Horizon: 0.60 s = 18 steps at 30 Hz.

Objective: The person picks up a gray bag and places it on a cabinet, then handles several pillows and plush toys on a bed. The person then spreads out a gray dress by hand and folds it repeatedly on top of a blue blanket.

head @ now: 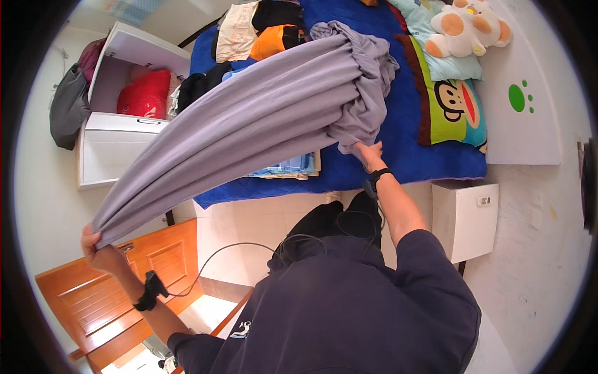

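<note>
A large grey-purple cloth (261, 98), perhaps a bed sheet, is stretched across the view in long folds. At the lower left, my left hand (96, 245) grips one gathered end, raised well away from the bed. My right hand (370, 156) holds the cloth's near edge at the bunched end, above the blue bedspread (406, 159). That bunched part spreads in loose creases over the bed. Beneath the cloth, a stack of folded blue checked fabric (292, 167) is partly hidden.
Folded clothes, one of them orange (271, 42), lie on the far side of the bed. A cartoon pillow (453, 110) and a plush toy (467, 28) are by the headboard (518, 135). An open white cabinet (124, 154) and a wooden door (126, 280) stand left; a white nightstand (467, 219) stands right.
</note>
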Tool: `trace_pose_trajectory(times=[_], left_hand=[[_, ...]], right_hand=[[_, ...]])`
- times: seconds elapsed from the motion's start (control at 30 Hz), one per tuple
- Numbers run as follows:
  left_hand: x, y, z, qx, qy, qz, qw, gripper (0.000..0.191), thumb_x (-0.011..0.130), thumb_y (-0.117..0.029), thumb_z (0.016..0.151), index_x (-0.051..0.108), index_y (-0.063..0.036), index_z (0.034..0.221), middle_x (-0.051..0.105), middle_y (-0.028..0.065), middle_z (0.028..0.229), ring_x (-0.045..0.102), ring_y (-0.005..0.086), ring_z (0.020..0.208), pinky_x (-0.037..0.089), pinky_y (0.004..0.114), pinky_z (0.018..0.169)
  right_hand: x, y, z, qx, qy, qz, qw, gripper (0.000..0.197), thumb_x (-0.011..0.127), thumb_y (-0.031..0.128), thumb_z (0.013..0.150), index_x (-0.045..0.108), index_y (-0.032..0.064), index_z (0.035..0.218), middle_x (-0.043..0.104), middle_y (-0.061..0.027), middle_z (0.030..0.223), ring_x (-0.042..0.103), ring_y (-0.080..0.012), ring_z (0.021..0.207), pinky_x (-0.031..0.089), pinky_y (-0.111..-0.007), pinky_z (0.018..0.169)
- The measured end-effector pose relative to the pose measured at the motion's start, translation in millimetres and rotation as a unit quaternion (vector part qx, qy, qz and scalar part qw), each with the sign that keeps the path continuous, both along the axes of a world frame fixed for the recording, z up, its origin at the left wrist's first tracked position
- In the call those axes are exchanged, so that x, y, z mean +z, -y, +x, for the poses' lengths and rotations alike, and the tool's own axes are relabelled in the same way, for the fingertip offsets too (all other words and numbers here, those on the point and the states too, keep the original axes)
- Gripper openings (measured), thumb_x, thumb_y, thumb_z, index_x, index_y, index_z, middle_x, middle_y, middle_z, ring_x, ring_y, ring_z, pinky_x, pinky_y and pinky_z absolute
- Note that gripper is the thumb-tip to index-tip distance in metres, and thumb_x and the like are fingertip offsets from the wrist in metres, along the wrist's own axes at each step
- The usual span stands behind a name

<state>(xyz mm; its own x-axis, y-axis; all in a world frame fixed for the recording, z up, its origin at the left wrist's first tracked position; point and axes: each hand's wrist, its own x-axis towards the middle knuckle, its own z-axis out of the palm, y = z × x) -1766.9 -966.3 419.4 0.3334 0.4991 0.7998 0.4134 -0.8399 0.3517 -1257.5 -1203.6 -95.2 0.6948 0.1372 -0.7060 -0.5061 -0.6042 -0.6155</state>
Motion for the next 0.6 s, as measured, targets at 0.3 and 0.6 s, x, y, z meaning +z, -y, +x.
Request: trace_pose_trajectory(times=[0.3, 0.6], left_hand=[[48, -55, -121, 0.065, 0.166, -0.207, 0.962, 0.024, 0.051, -0.011, 0.101, 0.053, -0.0055, 0.125, 0.063, 0.0107, 0.113, 0.061, 0.0230, 0.108, 0.050, 0.038, 0.098], [-27, -53, -9, -0.080, 0.079, -0.523, 0.845, 0.052, 0.045, -0.025, 0.105, 0.036, -0.0050, 0.152, 0.056, 0.0084, 0.134, 0.058, 0.0188, 0.119, 0.048, 0.034, 0.102]], right_hand=[[1, -116, -71, -0.015, -0.359, 0.477, 0.802, 0.041, 0.069, 0.018, 0.090, 0.051, 0.0072, 0.125, 0.065, -0.0080, 0.103, 0.062, -0.0208, 0.097, 0.053, -0.039, 0.076], [90, -107, -102, 0.395, -0.152, 0.379, 0.823, 0.038, 0.071, 0.025, 0.091, 0.065, 0.0056, 0.123, 0.068, -0.0068, 0.113, 0.063, -0.0130, 0.099, 0.052, -0.032, 0.079]])
